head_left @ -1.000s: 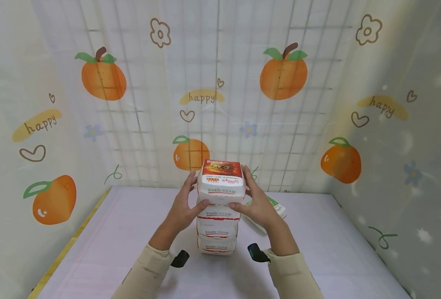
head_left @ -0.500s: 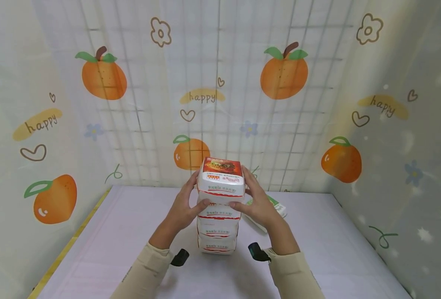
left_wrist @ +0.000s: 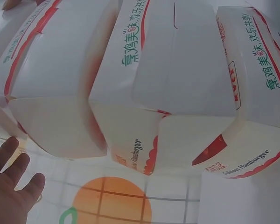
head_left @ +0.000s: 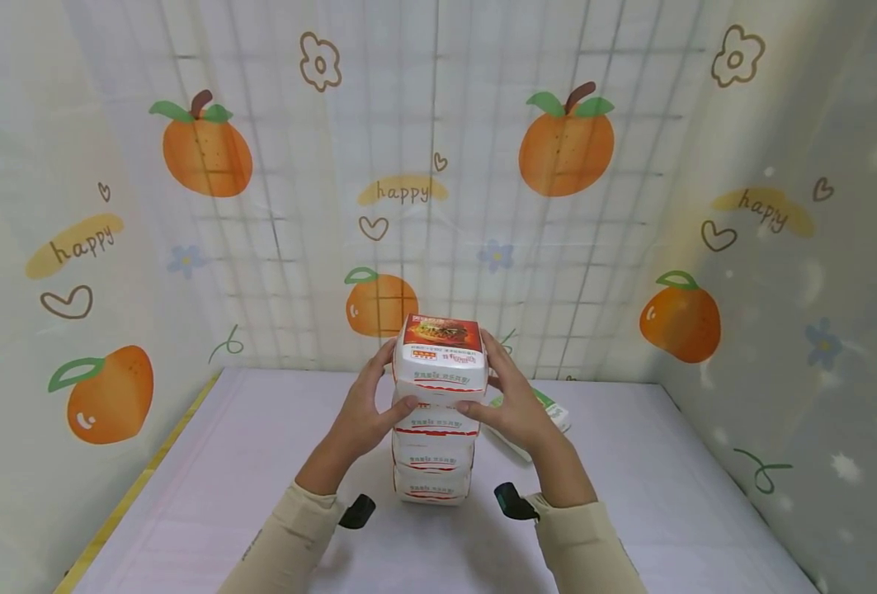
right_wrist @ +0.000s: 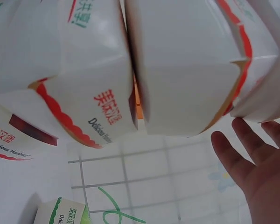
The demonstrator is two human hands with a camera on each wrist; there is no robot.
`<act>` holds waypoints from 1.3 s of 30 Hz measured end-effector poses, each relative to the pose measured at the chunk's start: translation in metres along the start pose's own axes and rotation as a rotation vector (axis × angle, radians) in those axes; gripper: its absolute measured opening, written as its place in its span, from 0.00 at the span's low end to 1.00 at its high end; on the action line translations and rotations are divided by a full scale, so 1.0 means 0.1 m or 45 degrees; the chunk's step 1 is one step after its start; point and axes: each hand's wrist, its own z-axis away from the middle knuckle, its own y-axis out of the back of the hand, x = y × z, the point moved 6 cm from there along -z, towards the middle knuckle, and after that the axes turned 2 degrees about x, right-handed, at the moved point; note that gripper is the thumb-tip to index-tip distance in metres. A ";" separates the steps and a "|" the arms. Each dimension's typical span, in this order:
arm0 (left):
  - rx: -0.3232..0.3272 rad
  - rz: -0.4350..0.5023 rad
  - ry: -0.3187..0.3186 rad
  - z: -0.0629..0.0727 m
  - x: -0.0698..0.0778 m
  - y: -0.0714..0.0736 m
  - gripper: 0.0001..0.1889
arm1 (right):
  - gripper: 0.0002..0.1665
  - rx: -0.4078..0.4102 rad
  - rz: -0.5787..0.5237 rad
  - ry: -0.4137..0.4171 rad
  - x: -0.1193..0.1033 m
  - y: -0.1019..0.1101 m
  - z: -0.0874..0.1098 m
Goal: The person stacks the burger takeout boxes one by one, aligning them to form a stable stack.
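Several white-and-red hamburger boxes stand in an upright stack at the middle of the table. The top hamburger box has a burger picture on its lid and sits a little askew over the ones below. My left hand holds its left side, thumb at the front low edge. On the right side my right hand grips it the same way. In the left wrist view some fingertips show beside the box, and the right wrist view shows the other fingers near its far side. The box's back is hidden.
A green-and-white hamburger box lies behind the right hand, partly covered by it. The pale table has a yellow strip along its left edge. A curtain printed with oranges hangs around the back and sides.
Both hands keep their hold on the top box. It tilted slightly and shifted a little, while the lower boxes and the green box stay in place.
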 end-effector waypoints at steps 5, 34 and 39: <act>-0.012 0.027 -0.017 0.00 0.00 -0.03 0.43 | 0.63 0.001 0.015 -0.040 0.02 0.00 0.02; -0.001 0.035 -0.034 0.05 -0.07 -0.09 0.43 | 0.63 0.025 0.036 -0.049 0.07 -0.01 0.08; 0.001 0.042 -0.035 0.05 -0.06 -0.08 0.44 | 0.62 0.025 0.033 -0.036 0.07 0.01 0.08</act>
